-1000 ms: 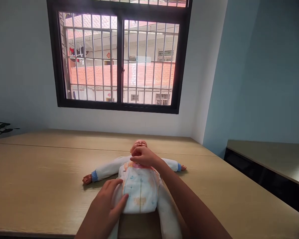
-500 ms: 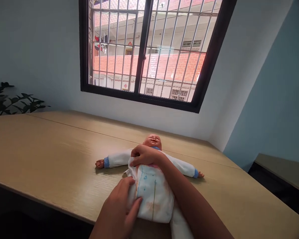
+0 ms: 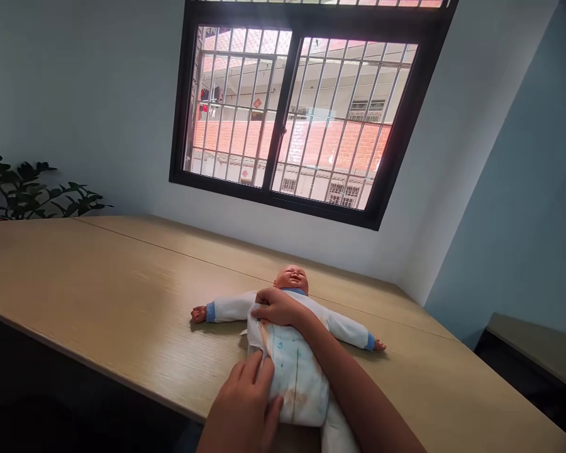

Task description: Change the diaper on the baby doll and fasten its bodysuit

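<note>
A baby doll (image 3: 293, 278) lies on its back on the wooden table, arms stretched out, in a white top with blue cuffs. Around its lower body is a white diaper (image 3: 292, 371) with blue prints and a line down the front. My right hand (image 3: 276, 306) reaches across the doll's chest, fingers closed on the diaper's upper left edge. Lower down, my left hand (image 3: 249, 396) rests against the diaper's left side, its fingers bent over the edge and the thumb on the front. The doll's legs are mostly out of sight.
The wooden table (image 3: 122, 302) reaches back to the wall, its front edge running along the lower left. A leafy plant (image 3: 42, 195) stands at the far left. A barred window (image 3: 283, 119) is behind the table, and a dark piece of furniture (image 3: 528, 358) is at the right.
The view has tilted up slightly and shifted left. My left hand has moved its fingers up and in along the diaper's side. My right hand keeps its hold at the upper edge.
</note>
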{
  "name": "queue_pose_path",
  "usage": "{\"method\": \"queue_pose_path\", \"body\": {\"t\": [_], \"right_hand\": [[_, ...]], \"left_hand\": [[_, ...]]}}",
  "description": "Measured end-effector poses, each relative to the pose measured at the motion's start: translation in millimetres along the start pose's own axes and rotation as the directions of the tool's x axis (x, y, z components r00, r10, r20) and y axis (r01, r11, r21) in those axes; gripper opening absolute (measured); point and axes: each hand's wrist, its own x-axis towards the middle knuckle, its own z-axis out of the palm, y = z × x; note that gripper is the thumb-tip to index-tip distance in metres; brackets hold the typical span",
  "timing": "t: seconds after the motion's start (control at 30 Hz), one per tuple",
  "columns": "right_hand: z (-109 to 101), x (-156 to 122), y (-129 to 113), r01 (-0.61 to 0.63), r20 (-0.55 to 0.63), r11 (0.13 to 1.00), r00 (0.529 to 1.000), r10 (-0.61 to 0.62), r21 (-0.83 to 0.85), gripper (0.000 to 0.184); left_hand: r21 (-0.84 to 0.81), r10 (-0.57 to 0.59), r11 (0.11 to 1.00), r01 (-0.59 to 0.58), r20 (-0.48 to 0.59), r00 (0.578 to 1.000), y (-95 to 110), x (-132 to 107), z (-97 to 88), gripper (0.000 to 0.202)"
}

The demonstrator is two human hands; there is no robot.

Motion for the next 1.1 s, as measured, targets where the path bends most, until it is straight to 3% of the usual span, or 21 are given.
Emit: {"method": "queue_pose_path", "body": {"t": [0.1,0.23,0.33,0.43,0.57,0.67,0.8,0.93,1.1], "right_hand": [[4,1,-6,-0.013,0.015,0.99,1.0,0.015,-0.141,0.014],[7,3,-6,-0.002,0.022,0.975,1.0,0.007,-0.222,0.013],[7,4,-3,-0.014,0.039,0.979,0.999,0.022,-0.201,0.013],[8,5,2,0.001,0.024,0.987,1.0,0.003,-0.16,0.015],[8,8,9,0.003,-0.012,1.0,1.0,-0.003,-0.009,0.019],[8,8,14,-0.022,-0.014,0.986,1.0,0.024,0.162,0.021],[8,5,14,-0.032,0.007,0.966,0.999,0.031,0.258,0.021],[4,3,8,-0.003,-0.008,0.993,1.0,0.004,0.121,0.022],[1,1,-6,-0.019,0.045,0.973,0.999,0.03,-0.228,0.027]], "left_hand": [[-0.087,-0.035,0.995,0.044,0.103,0.994,-1,-1,-11.7,0.048],[-0.309,-0.124,0.94,0.146,0.091,0.988,-25,19,-35.2,0.037],[-0.159,-0.267,0.945,0.285,0.123,0.956,-55,49,-43.4,0.021],[-0.021,-0.282,0.958,0.287,0.138,0.949,-77,78,-37.3,0.013],[0.023,-0.279,0.96,0.278,0.125,0.952,-86,103,-19.1,0.013],[0.013,-0.279,0.96,0.279,0.13,0.952,-86,113,-10.0,0.006],[-0.067,-0.286,0.952,0.298,0.144,0.947,-93,121,-7.0,0.02],[-0.215,-0.324,0.909,0.357,0.174,0.93,-105,126,-6.0,0.025],[-0.455,-0.352,0.781,0.428,0.245,0.903,-117,128,-1.9,0.03]]}}
